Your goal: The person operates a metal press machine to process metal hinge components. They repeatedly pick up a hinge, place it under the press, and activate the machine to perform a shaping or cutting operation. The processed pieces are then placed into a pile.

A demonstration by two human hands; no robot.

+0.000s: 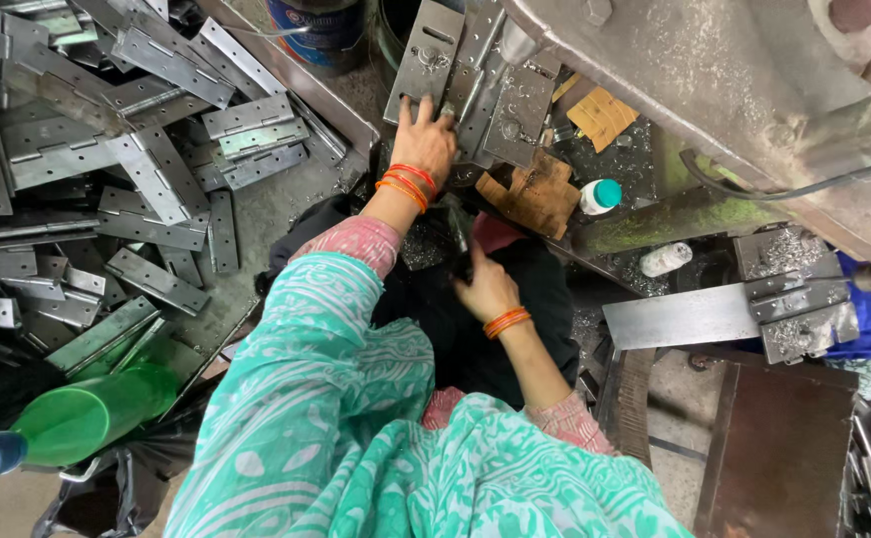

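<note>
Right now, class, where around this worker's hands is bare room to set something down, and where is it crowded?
Bare patches: the dark metal sheet at lower right, and the grey strip of tray floor between the hinge pile and the left hand. Crowded: the hinge pile, and the plates the left hand touches. The right hand rests on dark cloth.

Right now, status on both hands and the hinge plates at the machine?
Left hand flat on hinge plates at the machine bed. Right hand low, gripping a dark part, unclear what. Cardboard scraps and small capped bottle lie beside the plates.
</note>
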